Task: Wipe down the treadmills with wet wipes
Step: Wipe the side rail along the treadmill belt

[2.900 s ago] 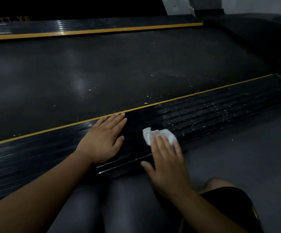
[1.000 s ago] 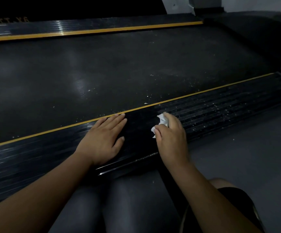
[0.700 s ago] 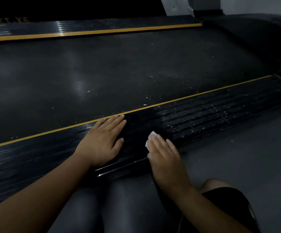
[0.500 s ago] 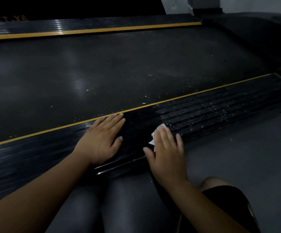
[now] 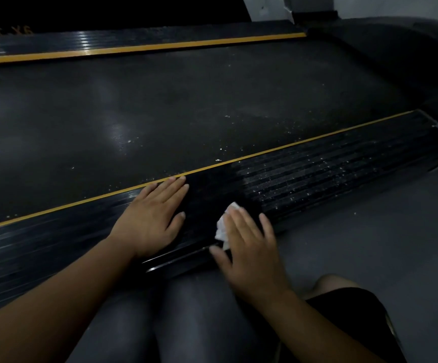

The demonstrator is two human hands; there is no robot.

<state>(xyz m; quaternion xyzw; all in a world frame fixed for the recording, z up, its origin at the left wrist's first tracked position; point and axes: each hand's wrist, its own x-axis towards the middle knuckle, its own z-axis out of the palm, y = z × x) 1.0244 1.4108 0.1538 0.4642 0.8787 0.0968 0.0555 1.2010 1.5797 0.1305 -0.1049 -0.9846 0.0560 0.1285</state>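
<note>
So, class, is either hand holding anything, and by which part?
Right hand presses the crumpled white wet wipe under flat fingers onto the black ribbed rail; left hand holds nothing.

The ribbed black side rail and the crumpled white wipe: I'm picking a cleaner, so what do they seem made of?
Ribbed black side rail: probably hard plastic or coated metal, glossy; light glints along its grooves. Crumpled white wipe under the right hand: soft, thin nonwoven or paper, matte; it bunches into folds.
</note>
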